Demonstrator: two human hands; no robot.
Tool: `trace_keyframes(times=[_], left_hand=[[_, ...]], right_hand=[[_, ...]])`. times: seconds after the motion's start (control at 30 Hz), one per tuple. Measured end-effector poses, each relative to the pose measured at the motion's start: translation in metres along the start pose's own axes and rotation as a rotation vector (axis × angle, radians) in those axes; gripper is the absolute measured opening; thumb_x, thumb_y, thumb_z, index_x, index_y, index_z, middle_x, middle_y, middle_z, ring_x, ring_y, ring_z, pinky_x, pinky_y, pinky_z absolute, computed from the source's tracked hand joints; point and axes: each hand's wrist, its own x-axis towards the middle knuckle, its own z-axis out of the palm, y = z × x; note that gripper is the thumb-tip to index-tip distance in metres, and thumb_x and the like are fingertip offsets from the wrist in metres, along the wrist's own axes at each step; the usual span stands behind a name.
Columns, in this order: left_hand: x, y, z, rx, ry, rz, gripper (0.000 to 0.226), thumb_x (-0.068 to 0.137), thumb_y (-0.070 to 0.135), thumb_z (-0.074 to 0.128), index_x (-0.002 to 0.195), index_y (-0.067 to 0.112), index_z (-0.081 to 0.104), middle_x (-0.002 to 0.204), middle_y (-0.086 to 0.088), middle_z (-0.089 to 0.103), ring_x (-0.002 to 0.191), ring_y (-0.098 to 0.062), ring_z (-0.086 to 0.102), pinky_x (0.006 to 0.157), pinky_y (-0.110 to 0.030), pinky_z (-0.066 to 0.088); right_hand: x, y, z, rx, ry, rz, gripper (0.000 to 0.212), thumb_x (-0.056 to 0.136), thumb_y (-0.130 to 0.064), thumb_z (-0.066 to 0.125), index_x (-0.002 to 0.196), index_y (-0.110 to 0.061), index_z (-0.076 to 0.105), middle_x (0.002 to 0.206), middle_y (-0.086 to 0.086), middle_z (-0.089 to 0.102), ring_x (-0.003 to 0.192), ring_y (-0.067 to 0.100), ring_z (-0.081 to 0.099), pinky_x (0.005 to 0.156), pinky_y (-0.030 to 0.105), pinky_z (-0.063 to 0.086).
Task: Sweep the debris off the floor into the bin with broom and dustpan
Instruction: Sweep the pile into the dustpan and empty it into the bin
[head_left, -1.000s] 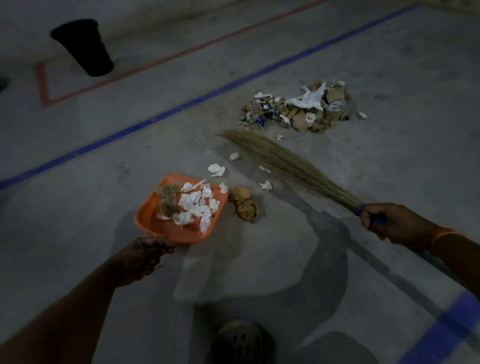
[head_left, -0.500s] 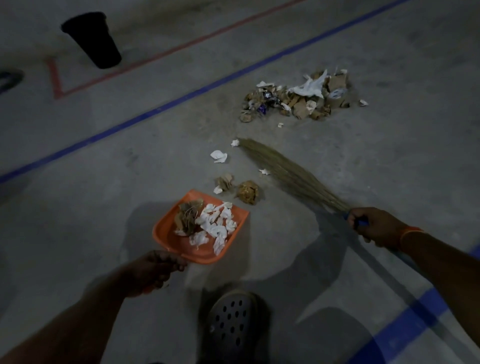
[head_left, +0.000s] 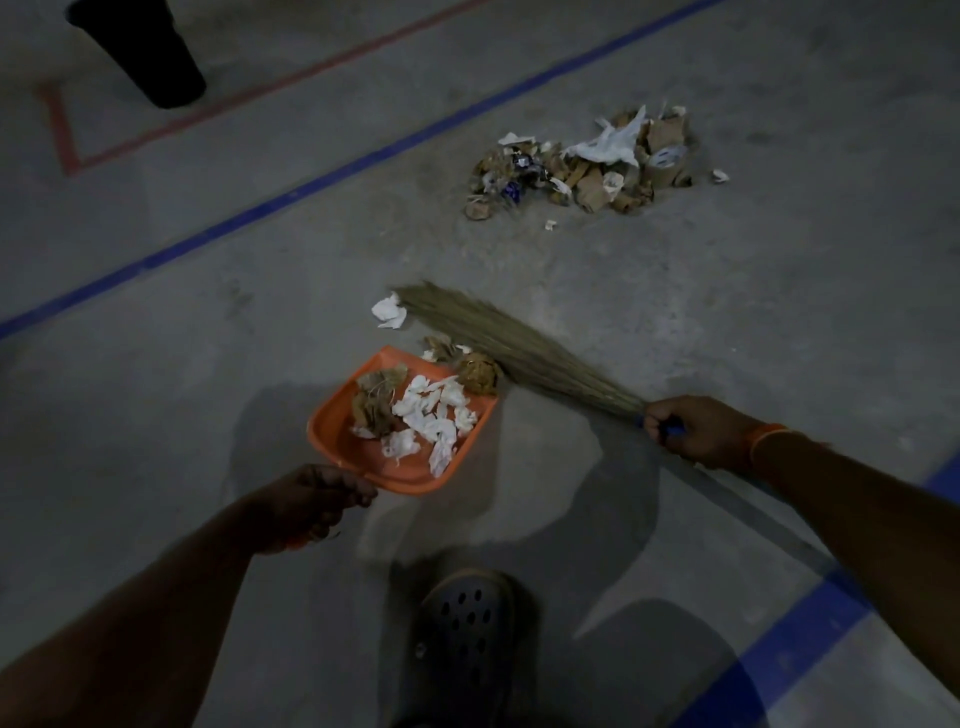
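My left hand (head_left: 311, 501) grips the handle of an orange dustpan (head_left: 332, 426) that sits on the concrete floor and holds white paper scraps and brown crumpled bits. My right hand (head_left: 691, 428) grips the blue handle of a straw broom (head_left: 498, 343), whose bristles lie flat on the floor just beyond the pan's open edge. A brown crumpled ball (head_left: 477, 373) and smaller scraps lie between the bristles and the pan's lip. A white paper scrap (head_left: 389, 310) lies by the broom's tip. A larger debris pile (head_left: 587, 163) of cardboard, wrappers and white plastic lies farther off.
A black bin (head_left: 150, 52) stands at the top left beyond a red floor line (head_left: 291, 83). A blue line (head_left: 363, 156) crosses the floor diagonally and another blue stripe (head_left: 779, 654) runs at the lower right. My dark perforated shoe (head_left: 462, 639) is below the pan.
The broom has swept left and toward me, pushing the brown ball and scraps up to the dustpan's lip. The dustpan has shifted right and closer to me.
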Motion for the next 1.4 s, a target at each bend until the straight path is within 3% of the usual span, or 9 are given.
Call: trace_keyframes(times=[0.13, 0.23, 0.3, 0.47, 0.73, 0.93, 1.13, 1.3, 1.4], left_hand=[[0.005, -0.001, -0.003, -0.005, -0.011, 0.01, 0.027, 0.097, -0.004, 0.051, 0.097, 0.002, 0.077, 0.094, -0.014, 0.065, 0.047, -0.009, 0.042, 0.04, -0.018, 0.034], [0.005, -0.001, -0.002, -0.008, -0.015, 0.012, 0.028, 0.098, -0.004, 0.05, 0.097, 0.002, 0.077, 0.092, -0.012, 0.068, 0.046, -0.009, 0.042, 0.04, -0.018, 0.034], [0.004, 0.0, 0.002, -0.018, -0.004, 0.008, 0.029, 0.099, -0.005, 0.047, 0.097, 0.002, 0.076, 0.086, -0.009, 0.068, 0.045, -0.009, 0.041, 0.039, -0.018, 0.034], [0.003, -0.004, 0.009, -0.098, 0.017, 0.019, 0.027, 0.099, -0.007, 0.044, 0.103, -0.005, 0.07, 0.08, -0.01, 0.065, 0.043, -0.008, 0.039, 0.037, -0.017, 0.032], [-0.002, -0.009, 0.006, -0.175, 0.01, 0.108, 0.03, 0.093, -0.007, 0.048, 0.094, 0.0, 0.077, 0.086, -0.01, 0.067, 0.044, -0.007, 0.038, 0.038, -0.016, 0.03], [-0.023, -0.02, -0.002, -0.159, 0.059, 0.099, 0.024, 0.099, -0.01, 0.041, 0.11, -0.011, 0.063, 0.073, -0.003, 0.067, 0.042, -0.005, 0.039, 0.035, -0.016, 0.032], [-0.035, -0.046, -0.026, -0.199, 0.141, 0.076, 0.028, 0.097, -0.009, 0.045, 0.102, -0.003, 0.072, 0.084, -0.007, 0.068, 0.047, -0.008, 0.038, 0.039, -0.017, 0.031], [-0.051, -0.072, -0.047, -0.277, 0.211, 0.039, 0.028, 0.097, -0.01, 0.044, 0.103, -0.005, 0.071, 0.088, -0.015, 0.065, 0.047, -0.01, 0.038, 0.039, -0.019, 0.03], [-0.056, -0.097, -0.075, -0.223, 0.21, 0.01, 0.022, 0.094, 0.001, 0.054, 0.106, 0.0, 0.072, 0.1, -0.016, 0.051, 0.051, -0.013, 0.034, 0.046, -0.022, 0.023]], right_hand=[[0.001, -0.002, 0.005, -0.043, -0.021, -0.038, 0.03, 0.079, 0.001, 0.057, 0.074, -0.028, 0.06, 0.073, -0.011, 0.06, 0.063, -0.008, 0.055, 0.063, 0.008, 0.04], [-0.002, -0.003, 0.008, -0.065, -0.028, -0.069, 0.033, 0.076, -0.003, 0.057, 0.071, -0.035, 0.058, 0.075, -0.014, 0.062, 0.072, -0.001, 0.057, 0.073, 0.017, 0.044], [-0.008, -0.007, 0.01, -0.057, -0.042, -0.077, 0.033, 0.074, -0.004, 0.056, 0.07, -0.037, 0.057, 0.071, -0.017, 0.06, 0.07, -0.003, 0.056, 0.071, 0.012, 0.042], [-0.028, -0.005, 0.006, -0.01, -0.055, -0.109, 0.032, 0.076, 0.002, 0.056, 0.072, -0.03, 0.059, 0.07, -0.014, 0.06, 0.065, -0.001, 0.056, 0.066, 0.011, 0.042], [-0.045, -0.007, -0.015, 0.134, -0.053, -0.125, 0.021, 0.084, 0.01, 0.05, 0.081, -0.008, 0.061, 0.07, 0.013, 0.058, 0.056, 0.008, 0.053, 0.053, 0.02, 0.043], [-0.008, -0.015, -0.022, 0.173, -0.018, -0.072, 0.024, 0.088, 0.009, 0.049, 0.082, -0.011, 0.061, 0.061, 0.005, 0.058, 0.053, 0.016, 0.052, 0.048, 0.029, 0.044], [0.023, -0.042, -0.013, 0.176, -0.027, -0.098, 0.026, 0.086, 0.01, 0.049, 0.082, -0.013, 0.061, 0.07, 0.022, 0.057, 0.055, 0.018, 0.054, 0.049, 0.033, 0.045], [0.048, -0.058, -0.006, 0.187, -0.005, -0.09, 0.029, 0.085, 0.011, 0.048, 0.076, -0.015, 0.059, 0.066, 0.01, 0.057, 0.055, 0.016, 0.054, 0.049, 0.033, 0.044], [0.06, -0.053, 0.002, 0.169, 0.033, -0.044, 0.03, 0.085, 0.009, 0.049, 0.076, -0.017, 0.059, 0.067, 0.011, 0.056, 0.055, 0.019, 0.053, 0.048, 0.031, 0.044]])
